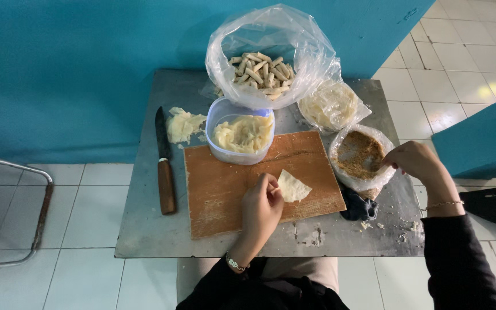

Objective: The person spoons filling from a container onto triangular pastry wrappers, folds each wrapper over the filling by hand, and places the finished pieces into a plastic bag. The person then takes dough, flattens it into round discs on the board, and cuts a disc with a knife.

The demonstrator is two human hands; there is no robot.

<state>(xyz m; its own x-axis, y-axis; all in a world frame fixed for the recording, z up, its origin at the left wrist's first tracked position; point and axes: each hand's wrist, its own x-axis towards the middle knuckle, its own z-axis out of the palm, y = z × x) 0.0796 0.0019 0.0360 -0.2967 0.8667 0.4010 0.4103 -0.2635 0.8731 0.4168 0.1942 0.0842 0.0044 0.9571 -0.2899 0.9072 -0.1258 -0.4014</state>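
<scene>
Left grip (261, 208) pinching the wrapper (292, 186) on the board (225, 189); right grip (411, 162) narrow, over the crumb bag (360, 156).

My left hand (261, 208) pinches a pale cream wrapper (293, 186) on the orange-brown board (225, 189). By my right hand (413, 161), the bag (360, 156) holds golden-brown crumbs. Beyond my left hand, the tub (241, 133) holds pale yellow filling.

Teal-painted wall (76, 63) behind a worn grey metal bench (150, 229) — white-tiled floor (472, 51) all around. Bent metal tube frame (38, 212) at far left — soft, even light.
</scene>
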